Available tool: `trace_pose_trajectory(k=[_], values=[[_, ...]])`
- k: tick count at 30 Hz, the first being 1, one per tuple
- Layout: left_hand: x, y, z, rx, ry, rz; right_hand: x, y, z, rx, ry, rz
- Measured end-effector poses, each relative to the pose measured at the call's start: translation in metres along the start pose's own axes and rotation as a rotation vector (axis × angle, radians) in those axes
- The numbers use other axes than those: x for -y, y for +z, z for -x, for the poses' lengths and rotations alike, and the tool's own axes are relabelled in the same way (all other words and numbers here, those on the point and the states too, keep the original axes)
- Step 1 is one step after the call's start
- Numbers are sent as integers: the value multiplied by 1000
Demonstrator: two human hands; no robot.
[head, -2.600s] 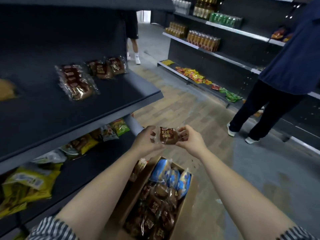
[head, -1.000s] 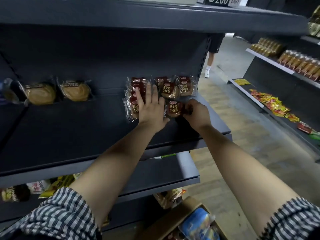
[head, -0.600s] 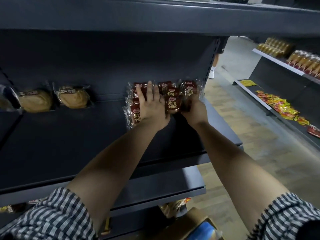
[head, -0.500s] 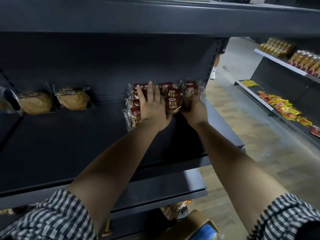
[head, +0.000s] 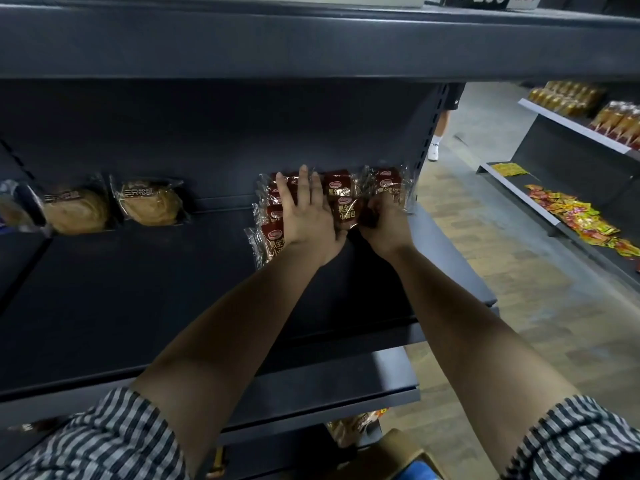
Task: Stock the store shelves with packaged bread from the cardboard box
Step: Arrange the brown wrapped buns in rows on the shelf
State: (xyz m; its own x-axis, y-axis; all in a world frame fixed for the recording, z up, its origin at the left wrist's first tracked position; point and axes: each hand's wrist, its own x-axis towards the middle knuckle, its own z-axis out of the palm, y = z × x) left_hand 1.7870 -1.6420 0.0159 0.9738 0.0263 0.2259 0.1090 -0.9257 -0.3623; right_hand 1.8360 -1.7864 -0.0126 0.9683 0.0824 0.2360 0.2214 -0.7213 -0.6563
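Several packs (head: 389, 188) shelved; left hand (head: 306, 220) flat on them, fingers apart; right hand (head: 386, 226) fingers clamp front pack (head: 348, 213); box (head: 391, 452) below, likely unemptied.

A dark grey metal shelving unit (head: 138, 289) fills the left and near side, its back panel in shadow under the board above. To the right a dimly lit aisle runs away, its floor (head: 485, 244) of pale wood-look planks turning grey farther off. Across it stands a second dark rack (head: 568, 161) with light-edged shelves, amber bottles (head: 616, 121) above and yellow and red packets (head: 581, 220) below.
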Motion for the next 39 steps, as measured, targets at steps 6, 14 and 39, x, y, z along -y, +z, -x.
trace_pose_trajectory(k=[6, 14, 39], values=[[-1, 3, 1, -56, 24, 116, -5, 1, 6, -14, -50, 53], [6, 9, 10, -148, 58, 445, -10, -13, 20, -64, -97, 40], [-20, -18, 90, -264, 298, 851, -23, -91, 179, -266, 197, 30]])
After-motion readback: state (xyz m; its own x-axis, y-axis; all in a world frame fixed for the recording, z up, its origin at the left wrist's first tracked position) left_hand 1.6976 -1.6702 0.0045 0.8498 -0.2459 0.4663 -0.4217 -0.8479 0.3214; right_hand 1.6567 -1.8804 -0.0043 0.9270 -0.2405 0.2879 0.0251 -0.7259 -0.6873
